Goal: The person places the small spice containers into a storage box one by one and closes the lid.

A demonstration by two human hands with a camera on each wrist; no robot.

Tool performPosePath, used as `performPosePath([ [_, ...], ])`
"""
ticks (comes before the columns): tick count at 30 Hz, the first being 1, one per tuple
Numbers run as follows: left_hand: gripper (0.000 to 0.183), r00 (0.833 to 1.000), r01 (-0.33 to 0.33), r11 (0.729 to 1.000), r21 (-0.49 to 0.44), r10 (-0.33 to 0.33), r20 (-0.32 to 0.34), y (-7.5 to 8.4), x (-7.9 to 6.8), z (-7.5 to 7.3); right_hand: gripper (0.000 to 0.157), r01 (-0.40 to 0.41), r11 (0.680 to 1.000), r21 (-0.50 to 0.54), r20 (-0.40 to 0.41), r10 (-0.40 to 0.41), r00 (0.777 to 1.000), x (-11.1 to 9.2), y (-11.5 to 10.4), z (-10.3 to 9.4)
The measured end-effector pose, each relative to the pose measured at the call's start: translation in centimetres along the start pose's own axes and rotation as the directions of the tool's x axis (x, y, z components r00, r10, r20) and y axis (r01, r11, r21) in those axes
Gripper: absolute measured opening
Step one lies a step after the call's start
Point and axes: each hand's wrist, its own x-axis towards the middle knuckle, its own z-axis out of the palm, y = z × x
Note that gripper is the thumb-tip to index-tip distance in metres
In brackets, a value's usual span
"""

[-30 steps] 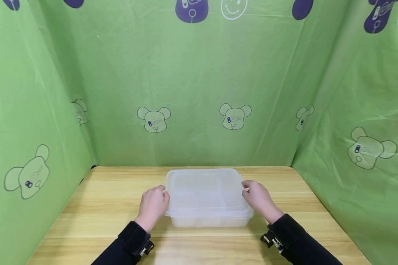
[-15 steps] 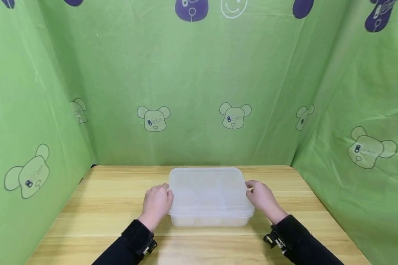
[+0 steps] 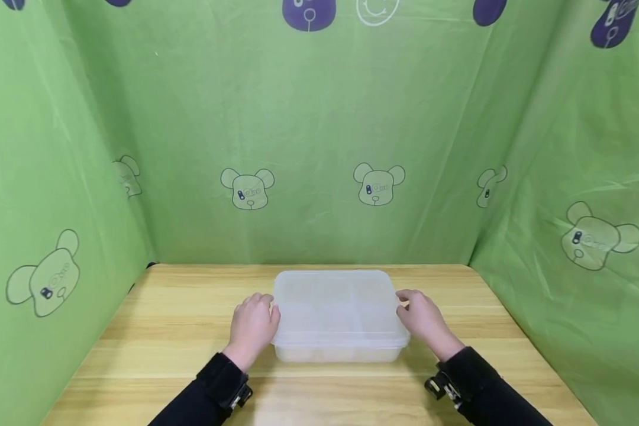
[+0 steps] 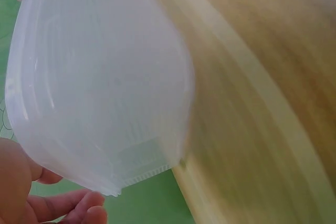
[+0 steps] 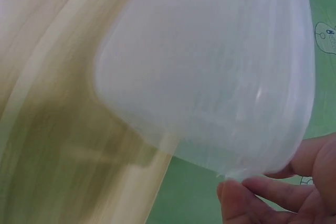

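Observation:
A translucent white plastic lid (image 3: 335, 305) lies over a rectangular food container (image 3: 338, 355) of the same frosted plastic. On the lid's left side my left hand (image 3: 252, 325) pinches the edge, thumb above and curled fingers (image 4: 93, 201) under the rim. My right hand (image 3: 423, 319) holds the opposite edge in the same way, its fingertips (image 5: 233, 195) at the rim in the right wrist view. Faint divider lines show through the lid. What the container holds cannot be made out.
The container stands on a light wooden table (image 3: 170, 319). Green cloth (image 3: 319, 106) with printed bear heads hangs behind the table and along both sides. Each dark sleeve carries a small wrist camera (image 3: 239, 396).
Both hands have shifted a little to the right with the lid, which sat off to the left and now lines up with the container below. The container has hardly moved.

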Motion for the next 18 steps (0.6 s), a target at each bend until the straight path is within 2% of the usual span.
performPosePath([
  [7,0.035,0.999,0.038,0.999,0.005,-0.038,0.029,-0.1,-0.3,0.1,0.037,0.001,1.000,0.001,-0.018,-0.001,1.000,0.2,0.4,0.2],
  [13,0.036,0.998,0.039,0.999,-0.007,-0.038,0.046,-0.2,-0.4,0.5,0.039,-0.027,1.000,0.001,-0.003,0.027,1.000,0.4,0.5,0.8],
  [18,0.033,0.999,0.029,0.999,-0.023,-0.029,0.034,-0.2,-0.3,0.6,0.039,-0.032,0.999,0.002,-0.010,0.032,0.999,0.5,0.5,1.0],
])
